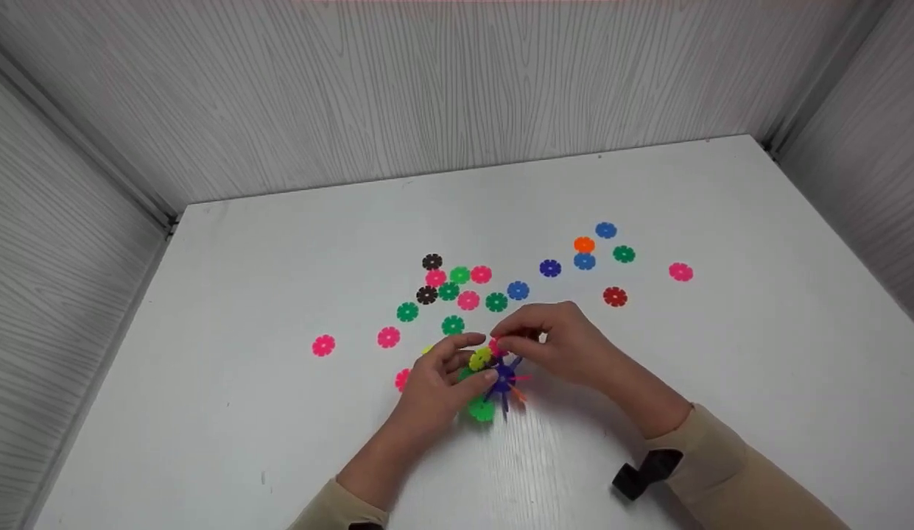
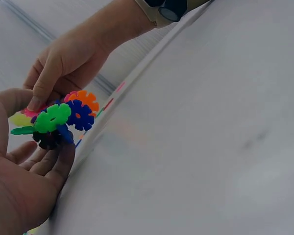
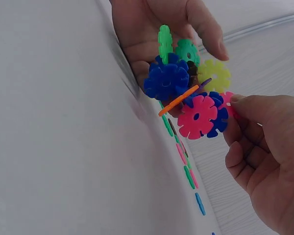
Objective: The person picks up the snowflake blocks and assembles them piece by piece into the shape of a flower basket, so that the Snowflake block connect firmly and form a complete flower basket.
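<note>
Many loose notched discs (image 1: pixel 550 268) lie scattered over a white table (image 1: pixel 228 412) in the head view, most of them beyond the hands, with a dark red disc (image 1: pixel 615 297) and an orange disc (image 1: pixel 584 244) off to the right and a pink one at each far side. Near the middle of the table, the left hand (image 1: pixel 436 384) holds a cluster of joined discs (image 1: pixel 504 378) between thumb and fingers. The right hand (image 1: pixel 567 346) pinches a pink disc (image 1: pixel 495 347) at the cluster's far edge, just beside a yellow disc (image 1: pixel 480 358). A black device (image 1: pixel 643 475) sits at the right sleeve.

From the left wrist, the left thumb reaches above the cluster while the fingers curl beneath it, near a black disc (image 2: pixel 47 140); a bright green disc (image 2: pixel 53 117) faces the camera, beside a dark blue one.

From the right wrist, the right thumb presses on the pinched pink disc, which is partly covered; another pink disc (image 3: pixel 197 117) stands in front of dark blue ones, touching or nearly touching an orange disc seen edge-on
</note>
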Tool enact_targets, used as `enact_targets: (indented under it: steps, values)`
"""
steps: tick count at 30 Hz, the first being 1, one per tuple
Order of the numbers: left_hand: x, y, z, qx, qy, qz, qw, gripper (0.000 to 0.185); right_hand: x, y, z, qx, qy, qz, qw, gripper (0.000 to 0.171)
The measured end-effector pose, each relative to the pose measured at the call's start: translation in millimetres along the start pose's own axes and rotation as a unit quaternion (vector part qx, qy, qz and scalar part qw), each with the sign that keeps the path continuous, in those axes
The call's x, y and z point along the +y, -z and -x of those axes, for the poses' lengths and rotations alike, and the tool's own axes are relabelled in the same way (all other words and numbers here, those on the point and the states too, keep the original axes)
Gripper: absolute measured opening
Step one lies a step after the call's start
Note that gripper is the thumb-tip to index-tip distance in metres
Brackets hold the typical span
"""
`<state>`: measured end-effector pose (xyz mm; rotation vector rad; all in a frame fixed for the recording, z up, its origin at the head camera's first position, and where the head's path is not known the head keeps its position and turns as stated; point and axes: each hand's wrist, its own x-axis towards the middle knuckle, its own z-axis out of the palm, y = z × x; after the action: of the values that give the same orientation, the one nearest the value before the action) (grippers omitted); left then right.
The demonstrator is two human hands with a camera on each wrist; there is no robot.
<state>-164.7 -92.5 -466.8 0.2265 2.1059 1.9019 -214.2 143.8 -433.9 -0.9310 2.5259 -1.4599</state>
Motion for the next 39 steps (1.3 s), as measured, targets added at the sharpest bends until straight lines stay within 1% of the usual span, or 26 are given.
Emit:
enact_targets:
  steps: [4, 8, 11, 13, 15, 17, 20, 23, 26, 30, 36, 39]
  values:
    - [0.0, -1.2, -0.7, 0.014, 0.002, -0.026, 0.9995, 0.054, -3.1, -2.7, -1.9, -0.009, -0.011, -0.007, 1.0, 0.017]
    - [-0.3, -2.1, -1.9, 0.02, 0.015, -0.04, 0.9989, 0.05, -2.1, -1.9, -2.1, -0.015, -0.023, -0.025, 0.999, 0.018]
    - [0.0, -2.8, -3.6, 0.028, 0.026, -0.05, 0.998, 0.048, 2.8, 3.4, -4.6, 0.002, -0.035, -0.043, 0.998, 0.02]
    - [0.6, -3.3, -4.7, 0.036, 0.033, -0.057, 0.9972, 0.047, 8.7, 8.4, -9.4, 0.029, -0.056, -0.044, 0.997, 0.021]
    - [1.2, -3.7, -5.2, 0.042, 0.04, -0.061, 0.9965, 0.047, 15.9, 12.8, -16.6, 0.055, -0.088, -0.033, 0.994, 0.022]
    - [1.3, -3.7, -5.5, 0.046, 0.046, -0.064, 0.9958, 0.048, 23.1, 15.6, -25.4, 0.064, -0.125, -0.014, 0.99, 0.023]
    - [1.4, -3.3, -5.0, 0.048, 0.053, -0.065, 0.9953, 0.048, 32.4, 15.4, -38.4, 0.048, -0.17, 0.017, 0.984, 0.026]
    - [0.8, -2.4, -4.3, 0.049, 0.055, -0.061, 0.9954, 0.047, 37.7, 11.6, -48.6, 0.022, -0.192, 0.032, 0.981, 0.03]
    - [0.4, -1.9, -3.8, 0.047, 0.055, -0.058, 0.9957, 0.047, 41.7, 6.9, -53.8, 0.004, -0.202, 0.052, 0.978, 0.034]
    - [0.4, -1.9, -3.7, 0.044, 0.052, -0.048, 0.9965, 0.047, 44.6, 2.2, -56.4, -0.011, -0.202, 0.079, 0.976, 0.037]
    - [0.0, -1.6, -4.0, 0.046, 0.051, -0.042, 0.9967, 0.048, 47.1, 0.7, -56.1, -0.027, -0.19, 0.087, 0.978, 0.033]
    - [0.0, -1.6, -3.7, 0.046, 0.049, -0.036, 0.9971, 0.048, 46.4, 1.8, -54.7, -0.037, -0.185, 0.088, 0.978, 0.034]
